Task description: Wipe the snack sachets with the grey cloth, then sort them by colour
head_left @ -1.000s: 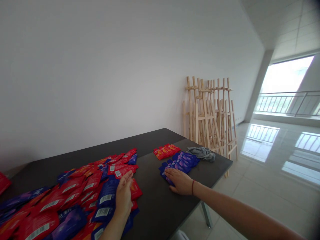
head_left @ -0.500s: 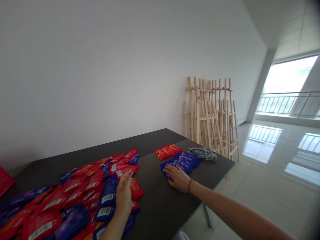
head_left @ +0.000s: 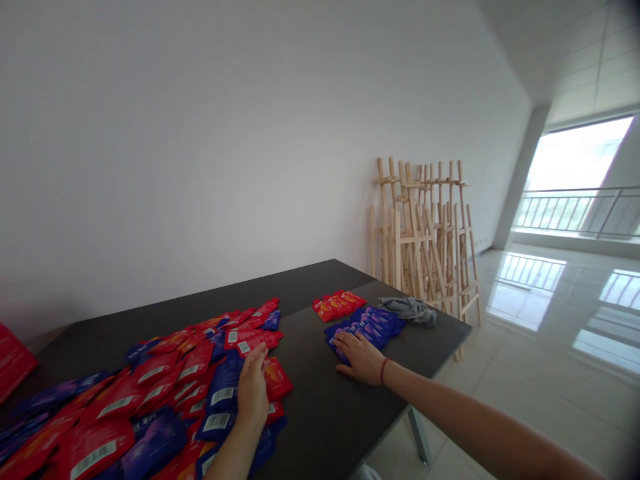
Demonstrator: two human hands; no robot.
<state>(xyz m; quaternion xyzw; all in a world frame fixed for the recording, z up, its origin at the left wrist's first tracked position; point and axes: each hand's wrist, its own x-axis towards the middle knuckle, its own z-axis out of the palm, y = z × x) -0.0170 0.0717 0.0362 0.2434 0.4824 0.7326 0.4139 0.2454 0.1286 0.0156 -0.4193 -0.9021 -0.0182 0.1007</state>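
My right hand (head_left: 363, 360) lies flat, fingers outstretched, on the near left end of an overlapping row of blue-purple pouches (head_left: 383, 323). Just beyond that row is a shorter fan of red-orange pouches (head_left: 340, 304). My left hand (head_left: 253, 387) hovers over or rests on the right edge of a big mixed heap of red pouches (head_left: 155, 367) and blue pouches (head_left: 225, 385); I cannot tell if it touches them. Its fingers are stretched out and nothing shows in them. Several pouches in the heap lie with white barcode labels facing up.
All of this lies on a dark table (head_left: 305, 407). A crumpled grey cloth (head_left: 410, 311) sits near its right corner. Behind the corner, wooden easels (head_left: 425, 233) lean against the white wall (head_left: 200, 133). A red box or bag (head_left: 14, 363) shows at the far left.
The view has shifted slightly, so everything appears a little lower and further right. Both hands stay in nearly the same places over the pouches.
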